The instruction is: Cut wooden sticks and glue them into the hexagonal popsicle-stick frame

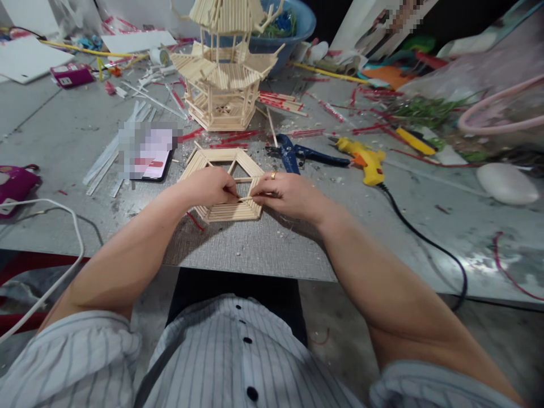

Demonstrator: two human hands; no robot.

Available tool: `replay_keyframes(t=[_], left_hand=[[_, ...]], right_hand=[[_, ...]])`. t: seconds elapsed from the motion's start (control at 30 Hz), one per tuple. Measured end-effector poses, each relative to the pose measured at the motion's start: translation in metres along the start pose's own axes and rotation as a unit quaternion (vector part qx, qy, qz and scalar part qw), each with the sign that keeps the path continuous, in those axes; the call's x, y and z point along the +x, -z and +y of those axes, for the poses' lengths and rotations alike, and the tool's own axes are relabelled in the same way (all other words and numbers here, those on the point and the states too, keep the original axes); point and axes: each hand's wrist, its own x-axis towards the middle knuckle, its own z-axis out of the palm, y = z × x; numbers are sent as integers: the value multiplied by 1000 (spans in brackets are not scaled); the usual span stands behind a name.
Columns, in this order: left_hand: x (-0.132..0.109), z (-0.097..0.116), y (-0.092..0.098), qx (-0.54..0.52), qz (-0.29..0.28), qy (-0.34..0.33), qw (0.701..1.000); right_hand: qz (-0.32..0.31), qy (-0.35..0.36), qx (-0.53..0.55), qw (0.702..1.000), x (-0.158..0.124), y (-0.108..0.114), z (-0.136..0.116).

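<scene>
A flat six-sided frame of wooden sticks [229, 213] lies near the table's front edge, with crossing sticks in its open middle. My left hand [212, 186] rests over its left part, fingers closed on one end of a short wooden stick [245, 199]. On the right side my right hand [283, 192], with a ring on one finger, pinches the other end of that stick. The stick lies along the inner edge of the near side. Behind the frame stands a tiered pagoda model [223, 73] built of similar sticks.
Blue-handled cutters [293, 154] and a yellow glue gun [366, 161] with a black cord lie to the right. A phone [153, 153] and clear glue sticks [110, 147] are at left. Red-white wrapped sticks [283, 103] are scattered behind, before a blue basin [297, 31]. A white cable [79, 226] crosses the left edge.
</scene>
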Motion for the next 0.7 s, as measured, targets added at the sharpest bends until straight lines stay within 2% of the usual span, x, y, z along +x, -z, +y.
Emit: replay_keyframes(t=[0.27,0.7], left_hand=[[0,-1,0,-8,-8,-4,1000],[0,-1,1,9,-22,-4,1000]], right_hand=[[-17,-4,7,1000,0,3,-3],[27,7,25,999,1,-8,-6]])
